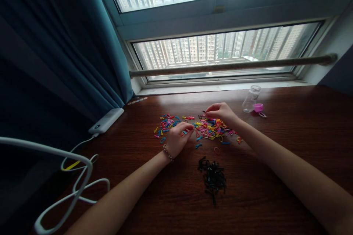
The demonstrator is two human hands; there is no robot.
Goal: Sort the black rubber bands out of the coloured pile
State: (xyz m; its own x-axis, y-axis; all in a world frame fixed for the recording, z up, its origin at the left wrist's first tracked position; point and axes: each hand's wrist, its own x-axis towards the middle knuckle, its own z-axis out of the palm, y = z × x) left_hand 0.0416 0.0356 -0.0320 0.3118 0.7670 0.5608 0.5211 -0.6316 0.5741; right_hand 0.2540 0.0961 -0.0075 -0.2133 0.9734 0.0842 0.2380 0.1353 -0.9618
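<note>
Small colourful hair ties lie in a larger pile (pixel 211 129) and a looser group (pixel 166 123) to its left. My right hand (pixel 222 113) is above the far side of the larger pile, its fingers pinching a small black hair tie (pixel 204 111). At the left edge of that pile, my left hand (pixel 178 137) has thumb and forefinger pressed together. Whatever is between those fingertips is too small to make out. Nearer to me sits a separate heap of black hair ties (pixel 213 177). A single red hair tie (pixel 216 151) lies between the heap and the colourful pile.
A clear bottle (pixel 250 99) stands at the back right beside a pink cap (pixel 258 108). On the left are a white power bank (pixel 107 120), a white cable (pixel 88 169) and a blue curtain (pixel 91 40). The window sill (pixel 220 87) borders the wooden table (pixel 292 125).
</note>
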